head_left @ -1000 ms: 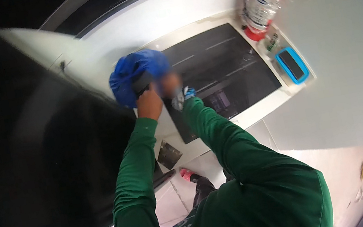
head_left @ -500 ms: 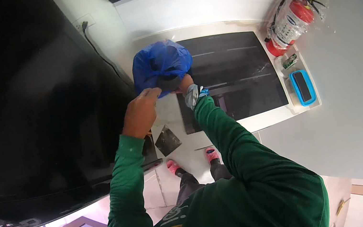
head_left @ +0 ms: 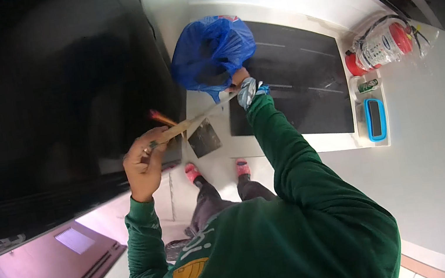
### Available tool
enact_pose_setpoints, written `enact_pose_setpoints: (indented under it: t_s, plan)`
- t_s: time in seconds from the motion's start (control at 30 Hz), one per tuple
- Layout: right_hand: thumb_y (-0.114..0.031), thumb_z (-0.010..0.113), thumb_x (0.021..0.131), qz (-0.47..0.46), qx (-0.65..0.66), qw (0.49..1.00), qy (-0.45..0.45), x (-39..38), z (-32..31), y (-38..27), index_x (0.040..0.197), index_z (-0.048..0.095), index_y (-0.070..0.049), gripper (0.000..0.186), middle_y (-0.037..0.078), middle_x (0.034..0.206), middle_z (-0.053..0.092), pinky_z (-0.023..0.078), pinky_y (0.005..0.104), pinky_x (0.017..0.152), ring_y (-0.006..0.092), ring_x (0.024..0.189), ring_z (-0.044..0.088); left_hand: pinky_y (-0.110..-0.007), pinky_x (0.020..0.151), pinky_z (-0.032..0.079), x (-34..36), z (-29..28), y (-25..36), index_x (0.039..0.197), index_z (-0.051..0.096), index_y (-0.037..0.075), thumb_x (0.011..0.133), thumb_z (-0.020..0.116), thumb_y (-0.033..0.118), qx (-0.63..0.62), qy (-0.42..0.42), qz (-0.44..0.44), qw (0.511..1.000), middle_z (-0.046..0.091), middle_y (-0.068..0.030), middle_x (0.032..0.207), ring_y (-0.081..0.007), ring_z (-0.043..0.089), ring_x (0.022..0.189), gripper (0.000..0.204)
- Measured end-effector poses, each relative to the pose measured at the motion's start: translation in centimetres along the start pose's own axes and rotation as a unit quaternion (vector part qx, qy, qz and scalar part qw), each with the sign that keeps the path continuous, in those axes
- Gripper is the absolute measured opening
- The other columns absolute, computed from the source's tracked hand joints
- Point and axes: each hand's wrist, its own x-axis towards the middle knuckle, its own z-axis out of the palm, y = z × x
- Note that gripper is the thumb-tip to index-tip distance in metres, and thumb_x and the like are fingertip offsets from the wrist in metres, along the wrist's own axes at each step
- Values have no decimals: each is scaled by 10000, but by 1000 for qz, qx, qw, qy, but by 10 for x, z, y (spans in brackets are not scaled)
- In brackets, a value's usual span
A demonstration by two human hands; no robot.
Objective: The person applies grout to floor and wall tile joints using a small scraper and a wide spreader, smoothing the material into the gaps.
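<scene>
My left hand [head_left: 145, 165] is closed on a long, thin object [head_left: 176, 129], tan at the near end and paler where it stretches toward my right hand [head_left: 237, 79]. A red-and-orange tipped stick [head_left: 162, 117] shows just beyond it. My right hand is closed at the lower edge of a crumpled blue plastic bag [head_left: 212, 51], its fingers partly hidden. A grey-and-blue wrap [head_left: 251, 93] circles that wrist. The bag lies over the left back corner of a black glass cooktop [head_left: 301, 95]. A dark square piece [head_left: 205, 139] lies left of the cooktop.
A red fire extinguisher [head_left: 382, 48] in clear plastic lies at the right, above a tray holding a green can [head_left: 368, 86] and a blue-rimmed container [head_left: 375, 119]. A large black glossy surface [head_left: 50, 109] fills the left, with a cord behind it. My feet show below.
My left hand has moved away from the bag toward the lower left, and the long thin object now shows in it. My right hand stays at the bag. The view has shifted.
</scene>
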Motion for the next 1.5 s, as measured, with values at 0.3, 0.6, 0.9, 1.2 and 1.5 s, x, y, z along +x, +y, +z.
enact_pose_setpoints:
  t_s: [0.3, 0.6, 0.9, 1.2, 1.5]
  plan:
    - [-287, 532, 1036, 194, 59, 979, 6, -64, 56, -42, 1178, 623, -38, 301, 108, 857, 709, 615, 378, 519, 235, 639, 706, -490, 1024, 558, -117, -31, -40, 1138, 545, 9, 909, 584, -60, -386, 167, -301, 856, 668, -226, 1159, -352, 714, 1063, 243]
    - [-87, 674, 878, -90, -365, 914, -152, -171, 70, -48, 1318, 619, -60, 445, 163, 1065, 710, 585, 427, 741, 309, 855, 706, -370, 931, 539, -196, -40, -41, 1471, 416, -16, 802, 608, -121, -339, 11, -335, 879, 641, -120, 1168, -245, 692, 1011, 704]
    - [-148, 752, 819, -370, -629, 587, -351, -171, 131, -63, 1538, 440, -208, 787, 151, 1527, 439, 402, 587, 1073, 381, 1389, 444, -295, 808, 537, -246, 22, -38, 1463, 452, 66, 799, 567, -71, -348, 79, -331, 873, 629, -63, 1066, -156, 635, 918, 688]
    - [-250, 936, 543, -421, -541, 511, -519, -127, 183, -100, 1327, 607, -184, 853, 181, 1311, 561, 423, 480, 1079, 424, 1268, 503, -281, 640, 561, -343, 172, 17, 1223, 555, 43, 1067, 553, 196, -372, 357, -250, 819, 644, -60, 880, -134, 646, 721, 218]
    - [-147, 835, 761, -460, -586, 387, -544, -106, 165, -122, 804, 639, -43, 226, 168, 851, 677, 522, 456, 750, 351, 785, 662, -257, 514, 500, -364, 351, 11, 1194, 565, 85, 1050, 572, 238, -360, 654, -198, 635, 662, -39, 855, -114, 609, 614, 211]
